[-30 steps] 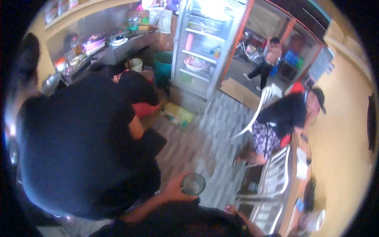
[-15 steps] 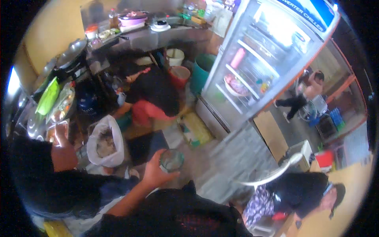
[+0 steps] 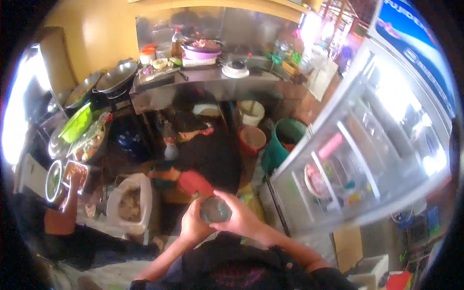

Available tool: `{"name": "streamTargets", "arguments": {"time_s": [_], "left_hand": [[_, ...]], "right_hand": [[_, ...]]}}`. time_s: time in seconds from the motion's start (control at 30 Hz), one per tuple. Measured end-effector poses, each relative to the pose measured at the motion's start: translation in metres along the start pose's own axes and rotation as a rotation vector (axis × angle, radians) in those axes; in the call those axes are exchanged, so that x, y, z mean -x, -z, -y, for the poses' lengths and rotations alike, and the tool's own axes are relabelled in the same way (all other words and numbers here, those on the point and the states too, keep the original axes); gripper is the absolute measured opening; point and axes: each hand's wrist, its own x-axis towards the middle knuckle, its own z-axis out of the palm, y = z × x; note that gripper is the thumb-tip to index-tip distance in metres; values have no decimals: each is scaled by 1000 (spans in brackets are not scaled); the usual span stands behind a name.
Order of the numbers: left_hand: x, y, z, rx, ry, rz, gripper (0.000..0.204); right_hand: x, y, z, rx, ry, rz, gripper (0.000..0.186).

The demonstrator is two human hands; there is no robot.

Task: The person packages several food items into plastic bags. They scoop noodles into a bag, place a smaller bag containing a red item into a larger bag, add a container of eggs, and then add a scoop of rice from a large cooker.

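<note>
In front of my body, at the lower middle, I hold a clear drinking glass [image 3: 215,210] between both hands. My left hand [image 3: 195,224] is curved round its left side, and my right hand [image 3: 240,216] wraps its right side, with fingers and thumb against the rim. The round mouth of the glass faces me; what is inside, if anything, is too blurred to tell. Just beyond the glass a person with dark hair and a red shirt [image 3: 192,181] crouches low. To the left of my hands stands a bin with a pale liner [image 3: 114,203], holding scraps.
At the right stands a tall glass-door chiller [image 3: 280,205]. A green bin [image 3: 276,140] and a red bucket [image 3: 253,139] are beyond the crouching person. A steel counter [image 3: 169,98] and woks [image 3: 116,77] line the back. Another person's arm [image 3: 69,205] reaches toward a food tray [image 3: 83,178] at the left.
My right hand has come into view and joined my left on the glass. The view has swung right, so the chiller sits farther right and the person at the lower right is gone from view.
</note>
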Motion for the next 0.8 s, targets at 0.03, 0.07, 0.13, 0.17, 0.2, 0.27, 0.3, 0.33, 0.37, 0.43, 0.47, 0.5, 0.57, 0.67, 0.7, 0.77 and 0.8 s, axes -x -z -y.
{"name": "streamTargets", "arguments": {"time_s": [0.03,0.07,0.13,0.17,0.2,0.27,0.3,0.33,0.37,0.43,0.47,0.5,0.57,0.67,0.7,0.77,0.8], "left_hand": [[-20,-7,1,2,35,7,79],[-44,-14,4,-2,55,-12,79],[-95,-29,4,-52,3,-48,87],[-119,-33,-1,-60,19,-60,87],[-146,-35,-12,-54,-39,-81,92],[-185,-37,-19,-62,-40,-100,95],[-200,-38,-13,-72,-30,-120,95],[-209,-37,1,-136,58,-125,90],[-215,-39,18,-184,133,-122,85],[-213,-35,51,-111,361,-148,67],[-201,-39,85,-220,423,-175,61],[-195,-41,88,-266,589,-240,56],[-138,-49,129,-285,782,-426,54],[-17,-100,131,-295,1325,-694,50],[19,-119,118,-275,1530,-719,52],[87,-166,83,-129,1846,-626,57],[113,-188,70,-139,1978,-386,57]], "right_hand": [[-19,11,-14,-12,9,23,90],[-40,24,-30,-18,-37,13,90],[-78,54,-59,-7,-75,1,88],[-100,72,-72,-13,-90,28,89],[-123,91,-87,-6,-124,37,89],[-173,121,-130,23,-113,17,89],[-202,135,-155,29,-114,1,88],[-238,144,-184,23,-112,6,88],[-270,158,-206,35,-116,-1,88],[-341,189,-224,159,-131,3,88],[-380,197,-257,144,-78,-36,87],[-420,206,-303,140,-32,-84,87],[-507,210,-356,127,-50,-160,89],[-618,194,-400,186,-110,-222,92],[-650,186,-411,204,-95,-224,93],[-712,178,-457,183,-82,-296,93],[-732,185,-482,260,-56,-329,95]]}}
